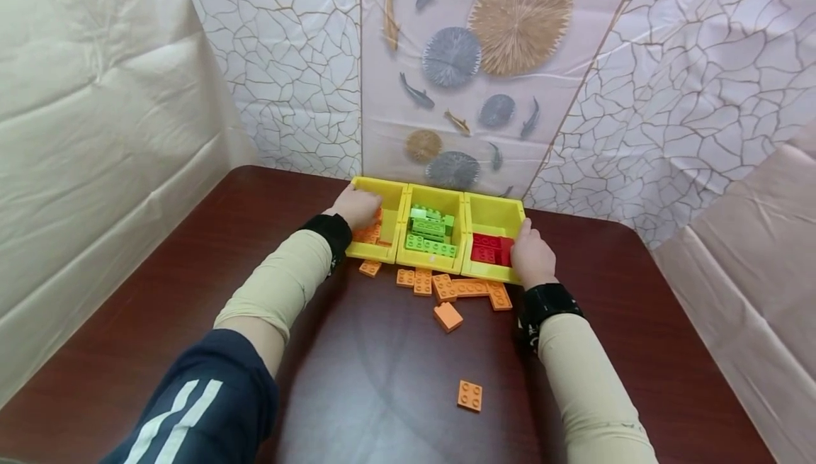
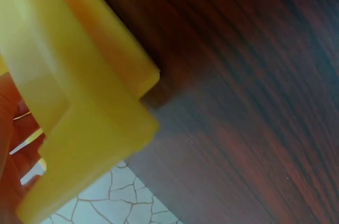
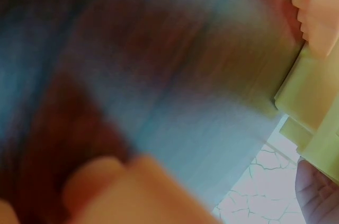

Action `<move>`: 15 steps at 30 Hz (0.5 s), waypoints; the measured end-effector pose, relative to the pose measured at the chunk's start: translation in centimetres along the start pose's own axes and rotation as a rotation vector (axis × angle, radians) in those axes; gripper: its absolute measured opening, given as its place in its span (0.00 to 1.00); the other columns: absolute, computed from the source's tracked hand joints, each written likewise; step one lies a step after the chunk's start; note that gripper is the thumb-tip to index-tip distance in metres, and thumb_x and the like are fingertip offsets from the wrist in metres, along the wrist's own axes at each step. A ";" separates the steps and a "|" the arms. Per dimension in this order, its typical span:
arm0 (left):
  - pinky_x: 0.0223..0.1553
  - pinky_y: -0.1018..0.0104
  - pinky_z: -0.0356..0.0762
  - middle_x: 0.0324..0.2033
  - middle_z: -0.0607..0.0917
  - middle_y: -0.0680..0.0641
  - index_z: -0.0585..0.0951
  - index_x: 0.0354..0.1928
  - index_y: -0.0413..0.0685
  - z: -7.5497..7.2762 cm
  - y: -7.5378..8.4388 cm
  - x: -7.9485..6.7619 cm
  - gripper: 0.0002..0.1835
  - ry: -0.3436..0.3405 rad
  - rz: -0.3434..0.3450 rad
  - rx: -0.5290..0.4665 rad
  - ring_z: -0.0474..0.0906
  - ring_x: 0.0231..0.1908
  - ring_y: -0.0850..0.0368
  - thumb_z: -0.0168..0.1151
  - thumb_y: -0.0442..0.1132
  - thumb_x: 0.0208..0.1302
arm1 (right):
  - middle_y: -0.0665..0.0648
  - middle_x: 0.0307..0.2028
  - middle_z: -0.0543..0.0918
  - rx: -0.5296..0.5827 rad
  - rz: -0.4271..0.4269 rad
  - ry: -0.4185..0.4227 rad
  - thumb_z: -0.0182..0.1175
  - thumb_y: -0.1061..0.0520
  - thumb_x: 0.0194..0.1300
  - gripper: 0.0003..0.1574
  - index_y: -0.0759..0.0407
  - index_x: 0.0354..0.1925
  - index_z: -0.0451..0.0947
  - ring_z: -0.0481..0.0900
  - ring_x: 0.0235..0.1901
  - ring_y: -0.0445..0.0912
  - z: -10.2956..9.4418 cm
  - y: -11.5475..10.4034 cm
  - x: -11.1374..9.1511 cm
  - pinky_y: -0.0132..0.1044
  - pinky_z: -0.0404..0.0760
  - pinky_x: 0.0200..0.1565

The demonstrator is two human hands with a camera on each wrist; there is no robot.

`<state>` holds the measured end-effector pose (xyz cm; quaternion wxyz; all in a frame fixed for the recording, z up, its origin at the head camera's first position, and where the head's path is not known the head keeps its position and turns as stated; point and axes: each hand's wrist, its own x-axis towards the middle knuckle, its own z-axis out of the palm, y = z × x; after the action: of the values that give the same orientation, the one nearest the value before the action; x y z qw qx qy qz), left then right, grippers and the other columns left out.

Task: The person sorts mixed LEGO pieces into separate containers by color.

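Three joined yellow bins (image 1: 460, 230) stand in a row near the back of the table. My left hand (image 1: 357, 207) grips the left end of the row; in the left wrist view, its fingers (image 2: 24, 147) show behind the yellow wall (image 2: 69, 102). At the other end my right hand (image 1: 533, 255) holds the outer wall of the right bin. Orange bricks (image 1: 370, 232) lie in the left bin, partly hidden by the left hand. Green bricks (image 1: 430, 230) fill part of the middle bin, and red bricks (image 1: 489, 249) sit in the right one.
Several loose orange bricks (image 1: 444, 287) lie along the bins' front edge. A single orange brick (image 1: 448, 317) is a little nearer, and another orange brick (image 1: 469, 396) lies farther forward on the dark table (image 1: 382, 379). Patterned cloth (image 1: 293, 60) hangs behind the table.
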<state>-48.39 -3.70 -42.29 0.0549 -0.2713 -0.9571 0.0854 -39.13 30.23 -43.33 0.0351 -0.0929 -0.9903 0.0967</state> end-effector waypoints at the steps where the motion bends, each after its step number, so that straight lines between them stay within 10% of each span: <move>1: 0.58 0.49 0.57 0.35 0.82 0.48 0.78 0.40 0.49 0.1 0.0 0.0 0.08 -0.006 -0.006 0.002 0.78 0.41 0.51 0.56 0.44 0.64 | 0.74 0.53 0.66 -0.001 -0.005 0.004 0.48 0.56 0.71 0.41 0.70 0.70 0.39 0.74 0.43 0.62 0.0 0.0 0.0 0.56 0.73 0.46; 15: 0.54 0.50 0.60 0.38 0.82 0.48 0.78 0.40 0.50 -0.5 -0.1 -2.1 0.09 0.013 0.042 -0.046 0.76 0.44 0.52 0.52 0.45 0.67 | 0.75 0.53 0.66 0.002 -0.020 0.001 0.47 0.57 0.71 0.41 0.71 0.70 0.38 0.73 0.43 0.62 0.0 0.3 0.1 0.56 0.73 0.46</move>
<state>-46.58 -4.80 -41.86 0.0529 -0.2929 -0.9526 0.0629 -39.23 30.52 -43.39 0.0365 -0.0829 -0.9911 0.0973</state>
